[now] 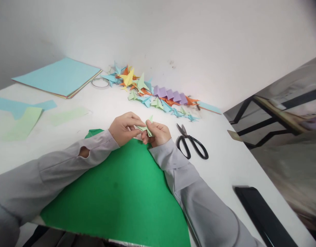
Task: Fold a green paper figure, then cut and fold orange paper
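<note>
While your right hand held the small pale-green folded paper between thumb and fingers, your left hand met it from the other side, index finger and thumb drawn together at one of its points. Both grips looked closed to a light pinch on the paper, though your fingers hid part of it. It was in front of you, at the far edge of the green board and to the left of the black-handled scissors, which lay on the white table with their blades a little apart.

As for progress, the piece in your fingers had creases and narrow points, so you seemed well into the folding; whether any fold was left, I could not tell. Beyond it, a heap of folded shapes lay near the wall, among them a yellow pointed shape, a purple zigzag strip and a row of small blue and green shapes, and these looked finished. Unfolded material lay to your left: the stack of coloured paper by the tape roll, and a loose green piece overlapping a blue offcut
</note>
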Demonstrator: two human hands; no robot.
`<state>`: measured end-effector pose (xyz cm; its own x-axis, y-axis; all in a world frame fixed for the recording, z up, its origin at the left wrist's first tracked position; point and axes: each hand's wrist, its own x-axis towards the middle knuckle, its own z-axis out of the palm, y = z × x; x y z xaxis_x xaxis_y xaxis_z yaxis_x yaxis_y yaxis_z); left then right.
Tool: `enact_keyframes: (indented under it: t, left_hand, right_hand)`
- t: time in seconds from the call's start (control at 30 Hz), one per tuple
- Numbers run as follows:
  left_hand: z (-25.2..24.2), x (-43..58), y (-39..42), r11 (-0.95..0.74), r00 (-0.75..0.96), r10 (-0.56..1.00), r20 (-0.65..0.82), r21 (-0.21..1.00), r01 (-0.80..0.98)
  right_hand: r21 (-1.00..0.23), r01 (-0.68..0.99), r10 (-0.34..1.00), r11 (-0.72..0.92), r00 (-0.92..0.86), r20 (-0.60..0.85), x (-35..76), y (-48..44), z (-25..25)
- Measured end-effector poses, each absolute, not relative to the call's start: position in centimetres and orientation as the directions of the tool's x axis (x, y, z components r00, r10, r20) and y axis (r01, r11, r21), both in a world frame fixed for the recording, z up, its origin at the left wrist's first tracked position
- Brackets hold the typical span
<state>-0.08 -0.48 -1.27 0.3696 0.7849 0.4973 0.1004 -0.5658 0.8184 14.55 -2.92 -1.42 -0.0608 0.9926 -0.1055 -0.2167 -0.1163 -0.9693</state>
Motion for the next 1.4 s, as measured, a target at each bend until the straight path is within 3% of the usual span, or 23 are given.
enact_keyframes:
  t: [0.17, 0.3, 0.43, 0.53, 0.97, 1.2, 1.4]
  left_hand:
    - [-1.2, -0.1, -0.2, -0.528, 0.297, 0.822, 0.485, 0.845, 0.081]
    - [-0.8, 0.1, -0.3, -0.396, 0.243, 0.891, 0.384, 0.918, 0.001]
    - [-0.3, 0.2, -0.5, -0.302, 0.231, 0.925, 0.302, 0.953, -0.032]
    - [-0.3, 0.1, -0.7, -0.265, 0.259, 0.930, 0.261, 0.964, -0.019]
    - [-0.6, 0.0, -0.9, -0.252, 0.306, 0.930, 0.202, 0.959, 0.131]
    - [0.0, -0.1, -1.0, -0.228, 0.348, 0.919, 0.187, 0.970, 0.080]
    - [-0.1, 0.0, -0.7, -0.131, 0.382, 0.918, 0.111, 0.991, 0.028]
  right_hand:
    - [-0.927, -0.357, 0.986, -0.118, -0.155, -0.066, 15.4, -2.2, -2.1]
    - [-0.894, -0.443, 0.997, 0.064, 0.064, 0.040, 15.2, -1.9, -2.8]
    - [-0.930, -0.219, 0.948, 0.295, 0.190, 0.256, 14.3, -2.3, -3.0]
    - [-0.930, -0.088, 0.924, 0.357, 0.177, 0.339, 14.0, -2.7, -2.8]
    - [-0.950, -0.275, 0.978, 0.149, 0.181, 0.101, 14.3, -2.6, -2.7]
    - [-0.985, -0.151, 0.983, 0.078, 0.175, 0.051, 14.6, -2.6, -2.8]
    - [-0.985, -0.146, 0.989, 0.092, 0.130, 0.073, 14.5, -2.9, -2.6]
